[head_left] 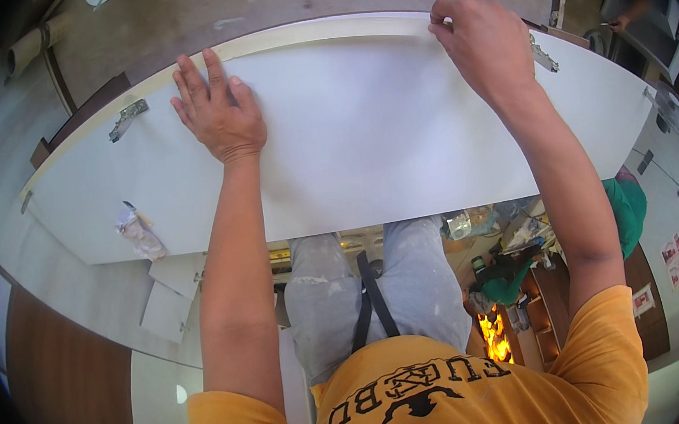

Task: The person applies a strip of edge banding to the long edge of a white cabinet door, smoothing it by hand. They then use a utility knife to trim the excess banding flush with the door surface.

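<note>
White board (364, 127) stretches in front of the person, just beyond the knees, with a pale strip (321, 32) along its far edge. Both forearms reach forward over it, the left nearly straight, the right bent outward at the elbow. The left hand (219, 113) lies palm down on the board, fingers spread, the tips near the far edge. The right hand (488, 47) arches over that same edge, its thumb and forefinger brought together by the strip; whether they pinch it, I cannot tell. Bold dark lettering and a crown-like mark cross the yellow shirt (425, 393), upside down from this view. Print on the wall sheets (677, 259) is too small to read. The board's long axis runs left to right, its white face turned up, with metal fittings (128, 120) near both ends.
</note>
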The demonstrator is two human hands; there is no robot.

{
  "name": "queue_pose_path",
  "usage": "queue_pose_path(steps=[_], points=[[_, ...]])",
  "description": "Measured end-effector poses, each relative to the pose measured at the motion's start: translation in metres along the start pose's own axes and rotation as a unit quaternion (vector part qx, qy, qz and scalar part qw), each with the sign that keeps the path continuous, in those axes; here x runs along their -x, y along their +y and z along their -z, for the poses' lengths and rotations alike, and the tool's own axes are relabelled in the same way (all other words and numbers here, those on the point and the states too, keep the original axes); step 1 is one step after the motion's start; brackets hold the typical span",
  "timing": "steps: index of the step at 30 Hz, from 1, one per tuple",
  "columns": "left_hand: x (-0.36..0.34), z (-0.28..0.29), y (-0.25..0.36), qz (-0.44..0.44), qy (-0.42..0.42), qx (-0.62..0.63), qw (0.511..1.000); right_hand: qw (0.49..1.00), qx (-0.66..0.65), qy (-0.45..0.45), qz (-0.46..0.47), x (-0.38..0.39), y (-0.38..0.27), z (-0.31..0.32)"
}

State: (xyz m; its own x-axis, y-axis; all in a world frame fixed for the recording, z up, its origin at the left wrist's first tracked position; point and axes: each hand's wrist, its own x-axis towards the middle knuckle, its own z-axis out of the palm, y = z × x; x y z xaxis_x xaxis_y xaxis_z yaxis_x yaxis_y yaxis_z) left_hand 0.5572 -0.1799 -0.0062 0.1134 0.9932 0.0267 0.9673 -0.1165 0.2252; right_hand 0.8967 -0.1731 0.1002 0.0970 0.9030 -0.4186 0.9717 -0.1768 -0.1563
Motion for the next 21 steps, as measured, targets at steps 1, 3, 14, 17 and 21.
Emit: queue_pose_path(steps=[1, 3, 14, 17, 21], points=[[0.000, 0.000, 0.000, -0.001, 0.000, 0.000, 1.000, 1.000, -0.001, 0.016, 0.006, 0.001, 0.000, -0.001], [0.000, 0.000, -0.001, -0.002, -0.001, 0.001, 1.000, 1.000, 0.006, 0.007, 0.003, -0.001, 0.001, 0.000], [0.000, -0.003, -0.002, -0.014, 0.008, -0.005, 1.000, 0.999, 0.053, -0.011, -0.005, -0.010, -0.008, 0.001], [0.001, -0.003, -0.004, -0.015, 0.009, -0.004, 1.000, 0.998, 0.062, -0.017, -0.012, -0.012, -0.010, 0.001], [0.001, -0.003, -0.003, -0.012, 0.009, -0.003, 1.000, 0.997, 0.067, -0.024, -0.022, -0.015, -0.013, -0.001]])
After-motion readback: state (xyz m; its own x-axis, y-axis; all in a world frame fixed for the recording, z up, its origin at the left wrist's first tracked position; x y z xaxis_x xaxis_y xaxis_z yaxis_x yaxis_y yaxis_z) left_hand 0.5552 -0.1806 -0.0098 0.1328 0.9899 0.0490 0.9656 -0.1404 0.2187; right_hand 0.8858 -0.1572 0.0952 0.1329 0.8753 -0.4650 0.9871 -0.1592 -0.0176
